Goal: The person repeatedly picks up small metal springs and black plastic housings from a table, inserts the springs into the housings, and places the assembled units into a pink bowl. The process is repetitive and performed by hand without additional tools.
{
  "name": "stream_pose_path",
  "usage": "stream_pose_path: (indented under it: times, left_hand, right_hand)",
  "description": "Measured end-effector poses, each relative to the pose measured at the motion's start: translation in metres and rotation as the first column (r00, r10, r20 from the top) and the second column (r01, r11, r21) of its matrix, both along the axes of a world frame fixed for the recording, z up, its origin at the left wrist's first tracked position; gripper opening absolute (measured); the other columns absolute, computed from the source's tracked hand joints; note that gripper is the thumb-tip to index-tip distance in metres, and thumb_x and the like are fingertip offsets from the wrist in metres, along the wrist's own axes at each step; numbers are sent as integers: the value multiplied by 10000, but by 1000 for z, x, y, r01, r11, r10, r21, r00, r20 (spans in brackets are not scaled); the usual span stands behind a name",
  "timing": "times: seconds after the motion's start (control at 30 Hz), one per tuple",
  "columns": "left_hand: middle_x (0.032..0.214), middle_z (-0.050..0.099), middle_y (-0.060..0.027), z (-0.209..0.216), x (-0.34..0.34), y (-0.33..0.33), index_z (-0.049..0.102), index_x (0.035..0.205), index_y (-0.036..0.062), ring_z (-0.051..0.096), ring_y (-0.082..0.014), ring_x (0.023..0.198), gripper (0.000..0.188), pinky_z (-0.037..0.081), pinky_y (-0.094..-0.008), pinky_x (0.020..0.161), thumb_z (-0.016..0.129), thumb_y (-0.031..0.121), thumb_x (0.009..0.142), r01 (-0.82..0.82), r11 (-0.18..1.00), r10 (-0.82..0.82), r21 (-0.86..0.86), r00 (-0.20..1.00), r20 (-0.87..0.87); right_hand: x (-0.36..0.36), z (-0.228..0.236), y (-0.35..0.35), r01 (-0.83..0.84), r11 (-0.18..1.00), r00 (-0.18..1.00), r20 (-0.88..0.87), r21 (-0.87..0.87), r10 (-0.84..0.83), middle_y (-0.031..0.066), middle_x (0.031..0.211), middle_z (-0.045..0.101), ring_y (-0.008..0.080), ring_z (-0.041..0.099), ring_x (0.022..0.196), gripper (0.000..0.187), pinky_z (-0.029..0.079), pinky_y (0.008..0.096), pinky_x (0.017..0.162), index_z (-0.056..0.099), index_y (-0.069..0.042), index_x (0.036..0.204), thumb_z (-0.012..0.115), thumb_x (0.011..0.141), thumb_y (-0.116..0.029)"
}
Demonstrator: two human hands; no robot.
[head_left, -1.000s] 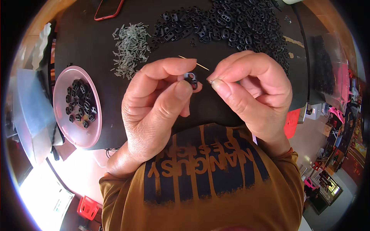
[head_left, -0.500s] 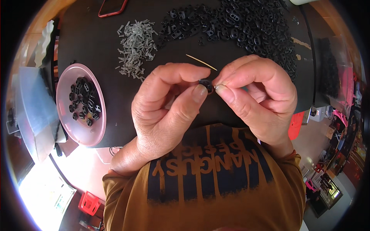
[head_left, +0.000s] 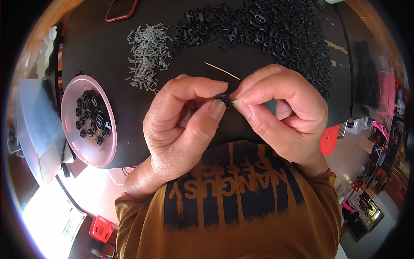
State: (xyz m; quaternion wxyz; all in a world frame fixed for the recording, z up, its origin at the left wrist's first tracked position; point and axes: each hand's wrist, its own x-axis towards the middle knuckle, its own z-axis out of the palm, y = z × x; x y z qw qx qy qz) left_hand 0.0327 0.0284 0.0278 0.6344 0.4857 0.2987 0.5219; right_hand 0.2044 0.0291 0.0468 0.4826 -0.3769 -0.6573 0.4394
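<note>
Between thumb and index finger, my left hand (head_left: 181,118) pinches a small black plastic cord lock piece (head_left: 224,99). My right hand (head_left: 282,110) is closed in a pinch right beside it. A tiny metallic spring (head_left: 233,102) shows at its fingertips, mostly covered by them, against the right side of the black piece. Whether the spring is partly inside the piece, I cannot tell. Just beyond the hands lies a thin wooden toothpick (head_left: 222,71) on the dark table (head_left: 129,116).
A pile of small springs (head_left: 148,54) lies beyond my left hand. Many black plastic pieces (head_left: 263,28) spread across the far right. At left, a pink bowl (head_left: 111,144) holds several black cord locks (head_left: 92,113). A red-edged phone (head_left: 122,9) is at the far edge.
Both hands have shifted slightly left in view, and the spring at the right fingertips is closer to the black piece. Both pinches stay closed.
</note>
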Motion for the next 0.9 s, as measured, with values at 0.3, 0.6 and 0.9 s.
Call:
stream_pose_path:
  times: [0.3, 0.6, 0.9]
  left_hand:
    - [823, 511, -18, -7, -1, 0, 551, 1006, 8, 434, -36, 665, 219, 358, -162, 598, 543, -77, 804, -33, 994, 49, 100, 986, -157]
    - [815, 546, -21, -14, 3, 3, 553, 1001, 5, 496, -38, 623, 178, 421, -153, 545, 539, -44, 830, -14, 996, -2, -93, 985, -173]
    - [842, 569, -25, -18, -1, 2, 532, 1018, 8, 507, -47, 633, 155, 435, -171, 602, 518, 4, 863, -37, 971, 15, -236, 996, -94]
  right_hand:
    - [4, 1, 8, -51, 980, 986, 165, 190, 19, 107, 828, 599, 169, 576, 712, 170, 459, 254, 613, 578, -9, 852, 576, 718, 95]
    - [3, -16, 8, 12, 994, 981, 193, 106, -33, 98, 810, 618, 179, 604, 714, 130, 467, 256, 609, 585, -16, 846, 609, 741, 55]
    - [6, -22, 5, 187, 961, 941, 245, 203, -234, 96, 852, 612, 244, 588, 754, 297, 451, 333, 674, 584, -25, 975, 697, 704, -70]
